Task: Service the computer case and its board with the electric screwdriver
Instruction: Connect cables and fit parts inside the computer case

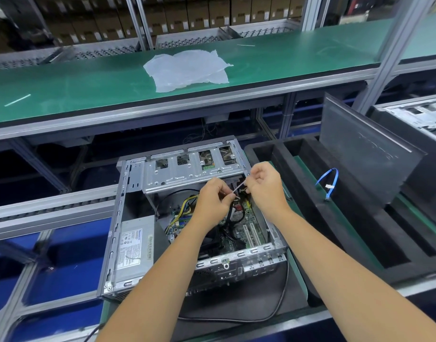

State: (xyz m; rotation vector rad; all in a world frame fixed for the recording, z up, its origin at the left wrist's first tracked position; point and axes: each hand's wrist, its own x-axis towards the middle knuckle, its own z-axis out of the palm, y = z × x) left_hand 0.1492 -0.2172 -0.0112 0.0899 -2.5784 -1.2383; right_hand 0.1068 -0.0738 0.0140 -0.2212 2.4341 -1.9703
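Head view looks down into an open computer case (pixel 187 218) lying on its side at the middle of the frame, on a dark mat on the green surface (pixel 296 275). Both hands work above its upper interior: the left hand (pixel 213 202) pinches one end of a thin white tie or wire (pixel 238 188) and the right hand (pixel 266 186), at about 2 o'clock from it, pinches the other end, so the fingers (pixel 230 197) of both are clenched on that strip, stretched between them. It looks light, limp and easy to lose; pinching near the ends, as now, seems the sound hold. The case is sheet metal, stiff and probably heavy with thin edges, best taken by its outer frame rails. Inside it, the board (pixel 244 233) sits at the floor, probably fragile and to be touched at its edges only; a power supply (pixel 133 245) fills the 8 o'clock corner, a yellow-and-black cable bundle (pixel 184 204) runs across, and a metal drive cage (pixel 187 169) spans the 12 o'clock side. At 3 o'clock a black foam tray (pixel 298 169) holds a leaning dark side panel (pixel 365 149) and a blue cable (pixel 331 180). No electric screwdriver is visible. A crumpled plastic bag (pixel 187 69) lies on the upper green shelf at 12 o'clock.
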